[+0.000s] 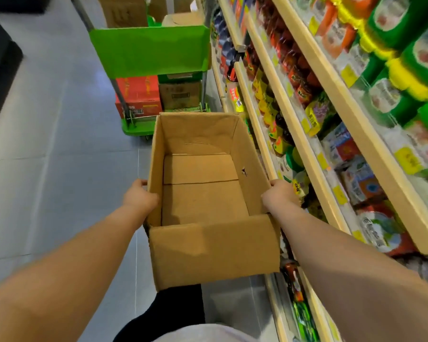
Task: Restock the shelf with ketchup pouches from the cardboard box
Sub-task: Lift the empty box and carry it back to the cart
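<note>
We hold the box point(203, 193) w/ both hands, one per long side, above the floor point(47, 144) in the aisle. Left hand point(140, 196) is closed on the left wall's top edge, thumb side in, fingers wrapped over the outside. Right hand point(279, 196) grips the right wall's top edge the same way, approx. opposite the left. Both forearms run in from the bottom corners of the view.

Box status: open top, near flap folded down toward us, interior bare cardboard; bottom flaps show a seam across the middle. One small tear on the inner right wall. No pouches visible inside.

Shelf point(314, 154) runs along our right, just beside the box's right wall. Wooden rails w/ yellow price tags; tiers hold red jars, yellow packs, green bottles higher up. Pics are blurred there, so we cannot tell which items are ketchup pouches.

Ahead of the box: green cart point(150, 50), upper tray carrying cartons, lower deck w/ a red carton point(137, 95) and a brown carton point(179, 93) side by side. The box's far end sits near the cart's lower deck in the view; contact cannot be told.

Below the box: dark trouser leg, pale garment at bottom edge.
</note>
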Demonstrator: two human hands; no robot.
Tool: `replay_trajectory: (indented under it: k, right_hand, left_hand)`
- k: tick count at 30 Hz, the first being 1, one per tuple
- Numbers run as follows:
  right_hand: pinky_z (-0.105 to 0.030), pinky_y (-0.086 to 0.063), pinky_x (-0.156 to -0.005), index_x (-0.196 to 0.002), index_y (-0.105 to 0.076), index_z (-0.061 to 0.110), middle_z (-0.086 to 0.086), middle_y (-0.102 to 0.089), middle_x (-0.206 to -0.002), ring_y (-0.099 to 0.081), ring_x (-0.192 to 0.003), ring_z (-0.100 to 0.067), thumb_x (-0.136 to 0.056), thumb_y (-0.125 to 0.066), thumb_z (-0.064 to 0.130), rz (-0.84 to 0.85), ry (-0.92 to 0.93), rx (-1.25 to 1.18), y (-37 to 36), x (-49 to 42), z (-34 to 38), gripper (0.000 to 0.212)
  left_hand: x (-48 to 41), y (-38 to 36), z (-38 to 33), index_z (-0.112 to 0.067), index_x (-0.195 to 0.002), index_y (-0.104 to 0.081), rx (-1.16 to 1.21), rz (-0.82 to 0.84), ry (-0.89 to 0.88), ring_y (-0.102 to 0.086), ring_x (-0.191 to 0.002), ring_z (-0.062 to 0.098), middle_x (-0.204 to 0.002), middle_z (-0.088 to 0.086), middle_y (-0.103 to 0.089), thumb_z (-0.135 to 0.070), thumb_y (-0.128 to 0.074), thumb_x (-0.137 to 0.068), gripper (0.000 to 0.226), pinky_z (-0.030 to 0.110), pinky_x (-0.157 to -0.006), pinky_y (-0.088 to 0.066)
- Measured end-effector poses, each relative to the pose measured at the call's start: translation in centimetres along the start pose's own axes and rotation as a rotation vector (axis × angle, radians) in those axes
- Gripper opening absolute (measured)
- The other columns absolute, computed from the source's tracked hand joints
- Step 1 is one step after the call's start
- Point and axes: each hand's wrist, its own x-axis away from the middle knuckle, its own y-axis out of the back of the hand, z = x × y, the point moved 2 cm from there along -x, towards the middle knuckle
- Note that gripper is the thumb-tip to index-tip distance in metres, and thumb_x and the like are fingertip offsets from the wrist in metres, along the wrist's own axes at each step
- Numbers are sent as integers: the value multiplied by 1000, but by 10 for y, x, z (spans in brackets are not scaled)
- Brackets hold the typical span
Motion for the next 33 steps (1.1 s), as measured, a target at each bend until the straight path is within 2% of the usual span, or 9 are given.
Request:
replay_trajectory:
  k: [4, 8, 11, 13, 16, 20, 25, 30, 33]
  right_hand:
    - [-34, -51, -71, -111, -62, 23, -7, -65, -97, -61, -84, -31, -84, -44, 7, 56, -22, -12, -14, -57, 49, 36]
    - [-43, -50, -88, -121, -57, 24, -9, -64, -108, -59, -99, -34, -87, -43, 9, 102, -3, -13, -31, -107, 85, 40]
    - [-41, -51, -87, -122, -55, 21, -10, -63, -108, -59, -99, -34, -89, -46, 11, 116, -13, 73, -47, -146, 107, 35]
    - [-37, -49, -80, -114, -57, 22, -8, -61, -99, -58, -90, -31, -89, -47, 12, 138, -48, 89, -59, -168, 112, 29]
    - [-37, -49, -78, -108, -62, 20, -8, -62, -98, -57, -83, -29, -87, -44, 15, 195, 9, 85, -88, -207, 114, 28]
    - [-38, -47, -89, -122, -56, 18, -10, -61, -118, -58, -104, -32, -91, -44, 18, 215, 84, 129, -135, -262, 110, 34]
    - [-48, -47, -94, -126, -53, 25, -7, -61, -120, -57, -107, -33, -92, -43, 21, 237, 65, 68, -196, -323, 94, 36]
    - [-38, -44, -86, -125, -55, 18, -10, -61, -121, -57, -108, -33, -91, -48, 20, 166, 138, 75, -267, -402, 68, 34]
    - [-35, -42, -80, -122, -56, 19, -11, -63, -116, -58, -103, -33, -91, -49, 19, 136, 149, 68, -299, -440, 51, 32]
  left_hand:
    - [-68, 5, -32, -18, -137, -41, -28, 54, 12, -58, -83, 30, -102, 11, -57, -4, -56, -83, 58, 36, -66, -51]
    - [-127, 6, -53, -28, -142, -34, -22, 128, 99, -57, -72, 25, -100, 10, -56, 4, -57, -79, 74, 29, -48, -47]
    - [-161, -3, -57, -28, -142, -34, 19, 129, 147, -57, -67, 21, -86, 5, -58, 7, -58, -79, 76, 26, -46, -45]
    - [-180, -13, -52, -27, -141, -35, 35, 119, 171, -57, -65, 18, -79, 0, -56, 5, -59, -81, 73, 25, -47, -45]
    - [-214, -36, -38, -26, -142, -34, 64, 98, 218, -56, -65, 16, -88, 2, -59, 2, -57, -84, 69, 25, -45, -44]
    - [-267, -76, -11, -28, -141, -35, 98, 63, 269, -57, -69, 19, -97, 5, -59, -1, -57, -86, 65, 27, -49, -47]
    - [-332, -124, 21, -33, -139, -37, 117, 49, 273, -58, -69, 15, -85, -4, -58, -5, -55, -87, 62, 24, -50, -47]
    - [-408, -188, 52, -33, -139, -37, 114, 40, 223, -59, -68, 13, -78, -8, -56, -4, -54, -87, 62, 23, -51, -47]
    - [-441, -218, 63, -34, -139, -38, 127, 45, 186, -59, -70, 13, -80, -11, -55, -4, -51, -89, 60, 26, -62, -51]
